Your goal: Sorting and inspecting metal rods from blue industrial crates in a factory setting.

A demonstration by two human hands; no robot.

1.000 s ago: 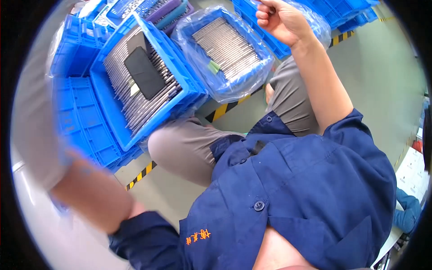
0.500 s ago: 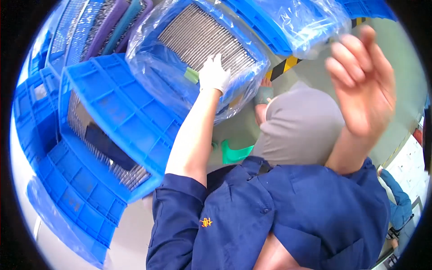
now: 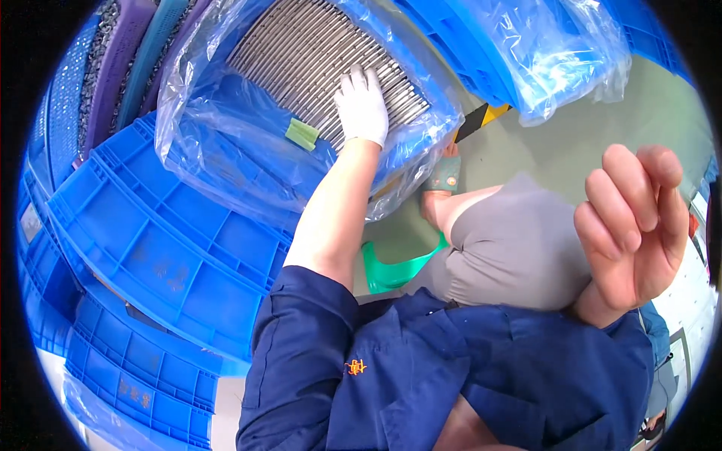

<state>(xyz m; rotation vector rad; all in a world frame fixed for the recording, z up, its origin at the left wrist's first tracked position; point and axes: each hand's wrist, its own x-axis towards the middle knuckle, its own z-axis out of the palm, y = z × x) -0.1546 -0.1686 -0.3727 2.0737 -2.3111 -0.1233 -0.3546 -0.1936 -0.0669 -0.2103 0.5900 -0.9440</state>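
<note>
My left hand (image 3: 361, 105), in a white glove, lies flat with its fingers spread on a packed layer of thin grey metal rods (image 3: 293, 52). The rods fill a blue crate lined with a clear plastic bag (image 3: 218, 150). A small green tag (image 3: 302, 134) sits on the bag just left of my wrist. My right hand (image 3: 632, 225) is bare and raised close to the camera at the right, above my bent knee in grey trousers (image 3: 511, 248). Its fingers are loosely curled and hold nothing.
Stacked blue crates (image 3: 165, 255) fill the left side. Purple and teal trays (image 3: 128, 68) stand at the top left. Another blue crate in a plastic bag (image 3: 541, 52) is at the top right. Yellow-black floor tape (image 3: 481, 120) and a green slipper (image 3: 391, 267) show on the grey floor.
The view has swung down toward the bagged crate. My left hand has reached further in and now rests on the rods. My right hand has come off the far crate and hangs raised.
</note>
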